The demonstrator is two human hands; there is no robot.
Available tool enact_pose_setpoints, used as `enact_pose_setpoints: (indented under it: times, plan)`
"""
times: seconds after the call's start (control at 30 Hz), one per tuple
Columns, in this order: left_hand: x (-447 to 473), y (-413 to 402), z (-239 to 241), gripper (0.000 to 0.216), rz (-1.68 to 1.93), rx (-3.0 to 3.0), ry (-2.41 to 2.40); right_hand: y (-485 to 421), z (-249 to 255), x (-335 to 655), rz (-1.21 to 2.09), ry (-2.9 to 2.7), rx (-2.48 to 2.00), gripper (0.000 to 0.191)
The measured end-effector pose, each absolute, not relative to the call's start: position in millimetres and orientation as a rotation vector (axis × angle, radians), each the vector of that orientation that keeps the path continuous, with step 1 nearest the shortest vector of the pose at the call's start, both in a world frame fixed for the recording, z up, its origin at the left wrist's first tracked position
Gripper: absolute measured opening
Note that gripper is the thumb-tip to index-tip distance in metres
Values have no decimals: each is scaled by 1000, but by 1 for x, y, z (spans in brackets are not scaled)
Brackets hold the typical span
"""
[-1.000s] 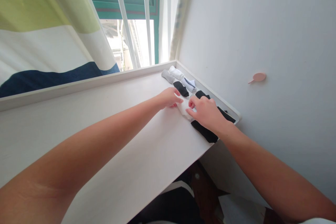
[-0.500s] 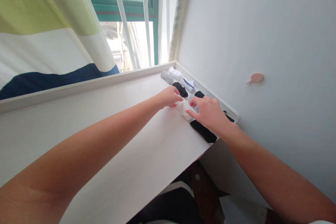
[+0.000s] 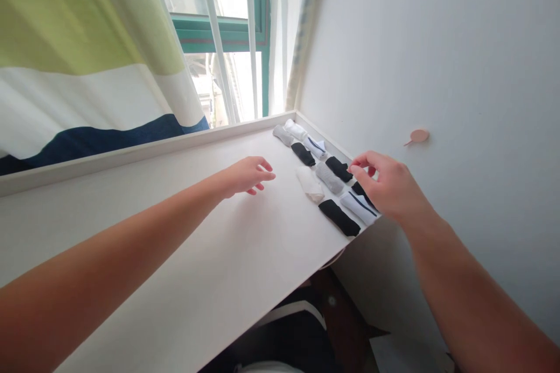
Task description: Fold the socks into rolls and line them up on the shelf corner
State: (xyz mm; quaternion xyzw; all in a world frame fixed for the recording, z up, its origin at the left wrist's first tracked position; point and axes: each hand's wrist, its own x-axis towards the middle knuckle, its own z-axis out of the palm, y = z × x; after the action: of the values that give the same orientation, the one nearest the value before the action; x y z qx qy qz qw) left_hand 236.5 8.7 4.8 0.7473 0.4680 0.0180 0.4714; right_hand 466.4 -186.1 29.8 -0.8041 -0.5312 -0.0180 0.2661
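Rolled or folded socks lie in rows at the right end of the white tabletop. My left hand hovers over the table left of them, fingers apart and holding nothing. Nearest to it is a white sock. My right hand is loosely curled beside a black sock, thumb and forefinger tips close together at its edge; I see nothing held. Whether the fingertips touch it I cannot tell. Partly behind this hand lies another black sock. A grey sock, a white sock with a dark stripe and a black sock lie nearby.
Towards the far corner lie a light grey sock, a white sock, a striped white sock and a black sock. A raised rim borders the table. Beyond are a curtain and window bars; a pink hook is on the wall.
Both hands have left the white sock: my left hand has drawn back to the left, my right hand has moved right. More of the socks shows. The view has shifted slightly.
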Motion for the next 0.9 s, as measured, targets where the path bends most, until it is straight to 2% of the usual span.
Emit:
enact_pose_setpoints:
  times: [0.17,0.33,0.6,0.7,0.9]
  plan:
    - [136,3,9,47,189,1812,1227,-198,19,412,26,-1705,-2008,19]
    - [33,-18,18,55,243,1827,1414,-185,10,338,247,-2105,-1736,17]
    - [-112,-57,29,33,291,2001,1823,-112,14,194,409,-2559,-1323,22]
    - [-174,-48,30,32,273,1985,2023,-80,12,130,471,-2638,-1201,25]
    - [-291,13,28,23,291,1942,2291,-32,-4,10,556,-2707,-940,10]
